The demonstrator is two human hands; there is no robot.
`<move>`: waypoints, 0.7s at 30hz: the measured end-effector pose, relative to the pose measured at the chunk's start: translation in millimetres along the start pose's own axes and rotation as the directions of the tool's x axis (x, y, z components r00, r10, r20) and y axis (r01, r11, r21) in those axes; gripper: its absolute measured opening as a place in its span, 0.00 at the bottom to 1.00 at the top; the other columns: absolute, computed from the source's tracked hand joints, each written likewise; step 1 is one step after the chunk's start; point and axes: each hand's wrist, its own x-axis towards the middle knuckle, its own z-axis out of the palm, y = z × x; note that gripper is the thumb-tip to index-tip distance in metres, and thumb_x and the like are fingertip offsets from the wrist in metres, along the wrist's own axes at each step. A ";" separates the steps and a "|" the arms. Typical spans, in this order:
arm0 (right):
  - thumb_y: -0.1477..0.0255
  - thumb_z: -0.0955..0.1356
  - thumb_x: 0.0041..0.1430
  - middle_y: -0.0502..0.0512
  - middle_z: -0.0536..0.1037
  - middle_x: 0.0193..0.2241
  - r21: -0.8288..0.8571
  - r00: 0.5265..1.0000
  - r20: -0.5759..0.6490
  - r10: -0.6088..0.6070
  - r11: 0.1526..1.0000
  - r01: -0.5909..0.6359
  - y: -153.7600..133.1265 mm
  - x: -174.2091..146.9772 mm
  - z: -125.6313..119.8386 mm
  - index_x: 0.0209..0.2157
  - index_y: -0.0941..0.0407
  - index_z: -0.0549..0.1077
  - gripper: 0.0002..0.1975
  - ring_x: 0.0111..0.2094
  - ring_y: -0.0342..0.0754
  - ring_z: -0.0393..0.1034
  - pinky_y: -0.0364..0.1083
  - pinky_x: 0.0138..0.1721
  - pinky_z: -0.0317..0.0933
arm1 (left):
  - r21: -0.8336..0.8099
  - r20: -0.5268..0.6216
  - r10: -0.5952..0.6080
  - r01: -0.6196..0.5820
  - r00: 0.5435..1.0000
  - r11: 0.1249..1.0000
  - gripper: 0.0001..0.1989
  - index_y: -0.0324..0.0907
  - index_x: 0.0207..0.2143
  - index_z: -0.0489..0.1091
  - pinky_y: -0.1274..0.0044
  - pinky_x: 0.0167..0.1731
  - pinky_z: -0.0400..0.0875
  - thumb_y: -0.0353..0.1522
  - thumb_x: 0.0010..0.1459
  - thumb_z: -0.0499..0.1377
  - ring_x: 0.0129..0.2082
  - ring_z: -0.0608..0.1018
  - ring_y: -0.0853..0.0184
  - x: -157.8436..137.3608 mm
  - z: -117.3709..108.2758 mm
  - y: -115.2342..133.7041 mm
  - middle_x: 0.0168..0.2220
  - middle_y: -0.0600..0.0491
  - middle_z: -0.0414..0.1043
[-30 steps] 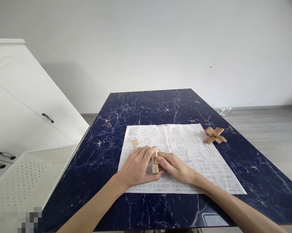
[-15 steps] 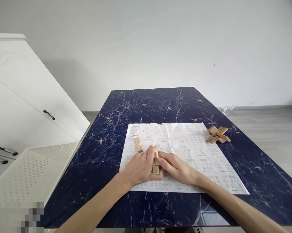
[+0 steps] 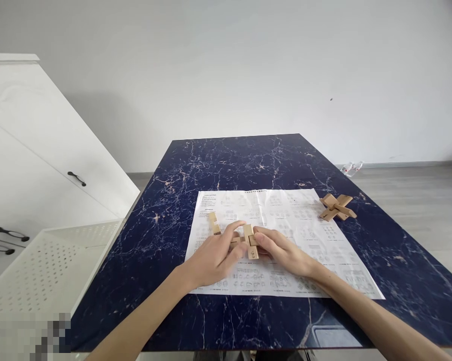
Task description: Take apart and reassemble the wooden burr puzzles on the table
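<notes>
Your blue table (image 3: 226,165) bears a printed sheet (image 3: 282,205). Over its near half, your left hand (image 3: 212,255) half curls; your right hand (image 3: 286,250) pinches closer. At right sits an interlocked wooden cross (image 3: 338,207). Both hands hold notched pieces (image 3: 252,244), seemingly partly joined; left, a loose block (image 3: 214,222) lies unjoined.

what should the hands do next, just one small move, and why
Perhaps let the left hand reach for the loose wooden block: it lies on the printed sheet just beyond that hand, apart from the crossed blocks, which the right hand grips and could probably steady alone.
</notes>
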 end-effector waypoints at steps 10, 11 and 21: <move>0.56 0.62 0.75 0.50 0.72 0.30 -0.133 0.997 -0.008 0.071 0.989 -0.071 -5.2 2.4 -3.0 0.39 0.54 0.70 0.17 0.28 0.45 0.65 0.46 0.32 0.61 | -0.266 -0.107 -0.037 0.008 0.994 0.964 0.20 0.44 0.56 0.67 0.65 0.50 0.71 0.45 0.77 0.43 0.48 0.77 0.57 0.2 -1.5 6.0 0.49 0.46 0.76; 0.57 0.61 0.76 0.51 0.73 0.30 -0.165 0.997 -0.022 0.078 0.983 -0.080 -5.2 2.7 -2.9 0.37 0.54 0.70 0.17 0.28 0.45 0.65 0.46 0.32 0.61 | -0.249 -0.097 -0.042 0.016 0.994 0.968 0.20 0.44 0.55 0.67 0.65 0.48 0.71 0.45 0.77 0.43 0.46 0.77 0.57 0.2 -1.5 5.2 0.48 0.46 0.76; 0.60 0.61 0.75 0.49 0.71 0.23 -0.484 0.947 -0.306 -0.099 0.873 -0.065 4.9 9.1 9.4 0.30 0.53 0.63 0.18 0.23 0.45 0.62 0.45 0.28 0.53 | -0.189 -0.181 -0.087 0.052 0.980 0.981 0.18 0.43 0.45 0.65 0.71 0.34 0.67 0.44 0.77 0.43 0.33 0.73 0.62 8.6 11.8 -2.6 0.35 0.52 0.71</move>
